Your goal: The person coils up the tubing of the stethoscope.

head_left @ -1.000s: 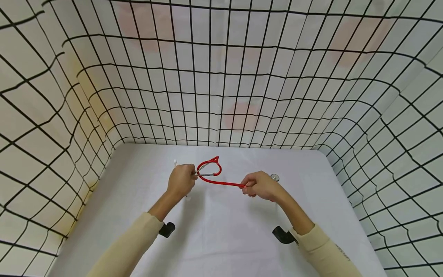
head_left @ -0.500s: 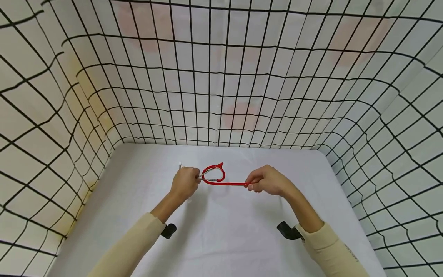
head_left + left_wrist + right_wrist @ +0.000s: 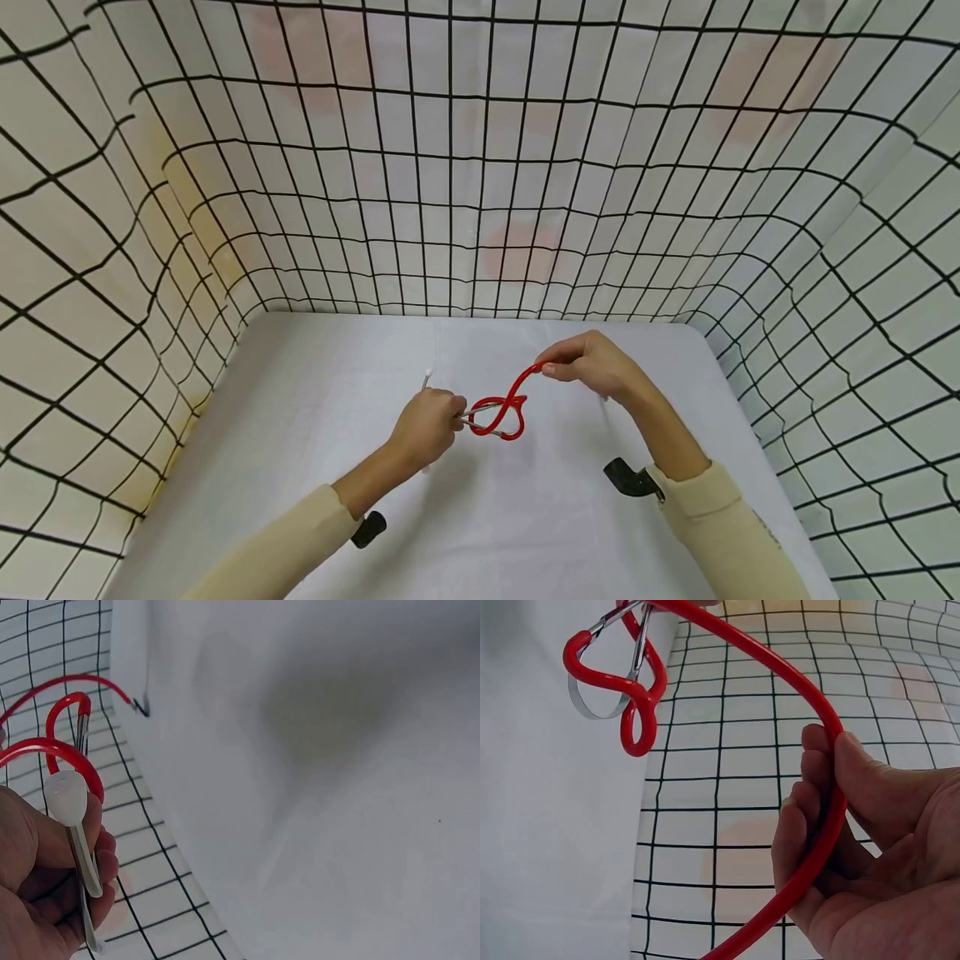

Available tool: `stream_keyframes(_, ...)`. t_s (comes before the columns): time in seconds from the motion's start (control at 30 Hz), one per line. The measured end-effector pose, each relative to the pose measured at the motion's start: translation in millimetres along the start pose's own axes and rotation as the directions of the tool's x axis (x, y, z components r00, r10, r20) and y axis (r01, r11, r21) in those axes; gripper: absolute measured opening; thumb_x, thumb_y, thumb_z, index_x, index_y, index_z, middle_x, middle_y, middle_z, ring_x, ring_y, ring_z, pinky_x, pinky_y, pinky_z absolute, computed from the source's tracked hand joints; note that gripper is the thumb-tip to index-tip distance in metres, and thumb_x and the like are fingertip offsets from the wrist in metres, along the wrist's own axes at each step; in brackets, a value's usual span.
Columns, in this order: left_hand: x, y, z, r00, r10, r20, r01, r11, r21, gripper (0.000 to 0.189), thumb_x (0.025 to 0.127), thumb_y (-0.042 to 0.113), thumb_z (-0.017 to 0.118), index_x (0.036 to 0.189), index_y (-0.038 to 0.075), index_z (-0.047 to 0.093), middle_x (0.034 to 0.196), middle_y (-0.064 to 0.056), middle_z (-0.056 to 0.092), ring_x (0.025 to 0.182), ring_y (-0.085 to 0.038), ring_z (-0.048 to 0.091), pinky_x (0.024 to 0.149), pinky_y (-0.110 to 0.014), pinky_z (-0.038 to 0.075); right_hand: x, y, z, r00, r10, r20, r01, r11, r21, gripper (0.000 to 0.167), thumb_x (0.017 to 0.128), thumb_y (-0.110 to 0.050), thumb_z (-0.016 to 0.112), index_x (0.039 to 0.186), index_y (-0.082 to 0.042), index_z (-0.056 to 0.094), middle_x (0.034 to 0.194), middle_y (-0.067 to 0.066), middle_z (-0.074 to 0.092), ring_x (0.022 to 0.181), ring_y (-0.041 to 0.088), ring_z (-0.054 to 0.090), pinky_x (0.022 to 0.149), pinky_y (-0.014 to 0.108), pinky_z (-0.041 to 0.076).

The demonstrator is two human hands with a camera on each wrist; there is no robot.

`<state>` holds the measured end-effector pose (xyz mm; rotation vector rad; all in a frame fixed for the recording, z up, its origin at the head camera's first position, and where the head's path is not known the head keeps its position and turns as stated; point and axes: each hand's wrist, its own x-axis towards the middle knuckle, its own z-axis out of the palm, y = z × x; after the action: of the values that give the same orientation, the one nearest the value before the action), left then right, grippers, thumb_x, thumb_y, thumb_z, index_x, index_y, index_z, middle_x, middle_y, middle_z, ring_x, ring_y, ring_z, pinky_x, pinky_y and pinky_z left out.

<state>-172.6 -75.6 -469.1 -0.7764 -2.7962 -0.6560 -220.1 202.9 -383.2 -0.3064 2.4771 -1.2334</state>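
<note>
A stethoscope with red tubing (image 3: 516,386) is held up between both hands. My left hand (image 3: 427,429) grips its metal ear tubes, with a white ear tip (image 3: 428,372) sticking out beyond the fist. In the left wrist view, another look at an ear tip (image 3: 66,796) shows it beside the thumb. To the right, my right hand (image 3: 592,367) pinches the red tube between thumb and fingers; the right wrist view has the tube (image 3: 799,681) curving through that hand. Near the left hand the tubing loops over the fork. The chest piece is hidden in the head view.
The white-covered table (image 3: 525,517) lies beneath both hands. Black netting (image 3: 480,158) over pale cloth rises at the back and both sides. Each wrist carries a black camera mount (image 3: 630,477).
My left hand has moved right and nearer the body with the ear tubes. The right hand has risen and gone farther back, so the once-straight tube now bends up across the loop.
</note>
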Motion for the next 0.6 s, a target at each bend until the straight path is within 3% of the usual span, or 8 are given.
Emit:
stream_keyframes(0.17, -2.9, 9.5, 1.5, 0.999, 0.051, -0.011, -0.051, 0.999, 0.005, 0.018, 0.078, -0.004, 0.081, 0.074, 0.011, 0.072, 0.068, 0.003, 0.068, 0.067, -0.013, 0.065, 0.062, -0.022, 0.053, 2.4, 4.0, 0.3, 0.999, 0.027, -0.029, -0.025, 0.998, 0.065, 0.019, 0.094, -0.020, 0.072, 0.110, -0.013, 0.079, 0.110, 0.007, 0.075, 0.109, 0.027, 0.065, 0.098, 0.046, 0.049)
stream_keyframes(0.33, -6.7, 21.9, 0.5, 0.992, 0.126, -0.022, -0.126, 0.992, -0.002, 0.018, 0.079, -0.005, 0.080, 0.077, 0.012, 0.073, 0.070, 0.004, 0.070, 0.070, -0.013, 0.065, 0.067, -0.023, 0.055, 7.7, 8.3, 3.7, 0.997, 0.008, -0.072, 0.002, 0.989, 0.146, 0.021, 0.094, -0.019, 0.072, 0.111, -0.008, 0.078, 0.107, 0.008, 0.075, 0.105, 0.033, 0.064, 0.090, 0.039, 0.051)
stream_keyframes(0.6, -10.0, 42.8, -6.7, 0.975, 0.201, -0.090, -0.206, 0.977, -0.046, 0.012, 0.082, -0.001, 0.081, 0.081, 0.010, 0.075, 0.074, 0.004, 0.072, 0.073, -0.012, 0.064, 0.073, -0.025, 0.056, 15.4, 22.4, 14.4, 0.992, 0.022, -0.127, 0.011, 0.967, 0.255, 0.024, 0.096, -0.020, 0.071, 0.115, -0.007, 0.076, 0.107, 0.006, 0.074, 0.100, 0.031, 0.064, 0.089, 0.039, 0.050)
